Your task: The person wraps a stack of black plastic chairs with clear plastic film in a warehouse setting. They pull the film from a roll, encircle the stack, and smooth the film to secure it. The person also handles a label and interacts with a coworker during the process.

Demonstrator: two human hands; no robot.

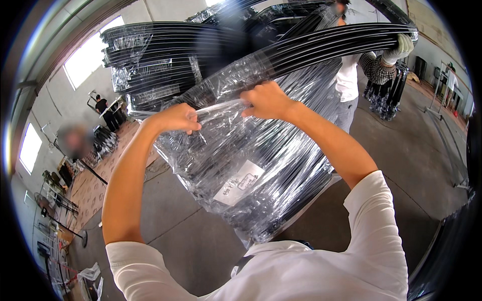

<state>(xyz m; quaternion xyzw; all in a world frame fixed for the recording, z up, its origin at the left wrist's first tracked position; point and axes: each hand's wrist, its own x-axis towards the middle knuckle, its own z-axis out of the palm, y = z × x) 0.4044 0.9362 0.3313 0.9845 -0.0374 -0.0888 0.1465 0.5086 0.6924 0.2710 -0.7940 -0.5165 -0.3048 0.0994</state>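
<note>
My left hand (175, 119) and my right hand (268, 102) are both closed on clear plastic film (220, 107), which is bunched into a taut band between them. Just beyond my fingers a long bundle of black strips (321, 49) slants up to the right, its near part wrapped in clear film. Below my hands stands a large stack wrapped in shiny plastic (286, 165), with a white paper label (240, 183) on its near face. A co-worker's gloved hand (401, 49) holds the bundle's far right end.
More film-wrapped black bundles (150, 60) are piled behind, at the left. The co-worker (350, 80) stands on the right beside the stack. Black pieces hang in a cluster (385, 93) behind them. A metal rack (442, 90) stands farther right, on the grey floor (396, 160).
</note>
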